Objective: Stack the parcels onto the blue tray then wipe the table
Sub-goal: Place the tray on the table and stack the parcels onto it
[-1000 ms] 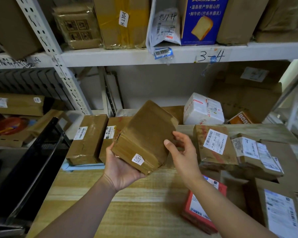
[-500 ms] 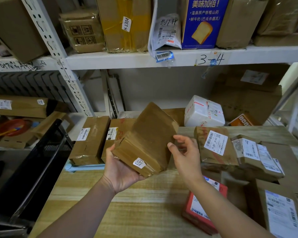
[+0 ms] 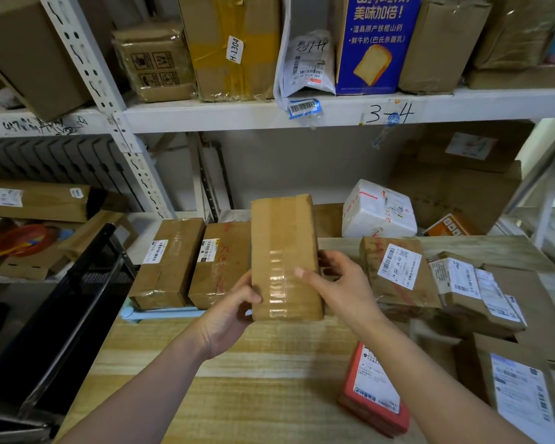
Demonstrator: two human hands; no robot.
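A brown taped parcel (image 3: 284,251) stands upright above the wooden table (image 3: 237,379), held between both hands. My left hand (image 3: 228,315) grips its lower left edge, thumb on the front. My right hand (image 3: 340,290) grips its right side, thumb on the front and fingers behind. Behind it lies the blue tray (image 3: 161,314), of which only the front rim shows. Two brown parcels lie side by side on the tray: a left one (image 3: 169,261) and a right one (image 3: 220,264).
Several labelled parcels (image 3: 398,274) crowd the table's right side, with a red packet (image 3: 375,389) near the front. A white box (image 3: 378,209) sits at the back. A black crate (image 3: 61,315) stands left of the table. Shelves full of boxes rise behind.
The held parcel has turned from tilted to upright, and its small label no longer shows. My right hand has closed onto its right side; both hands moved slightly right.
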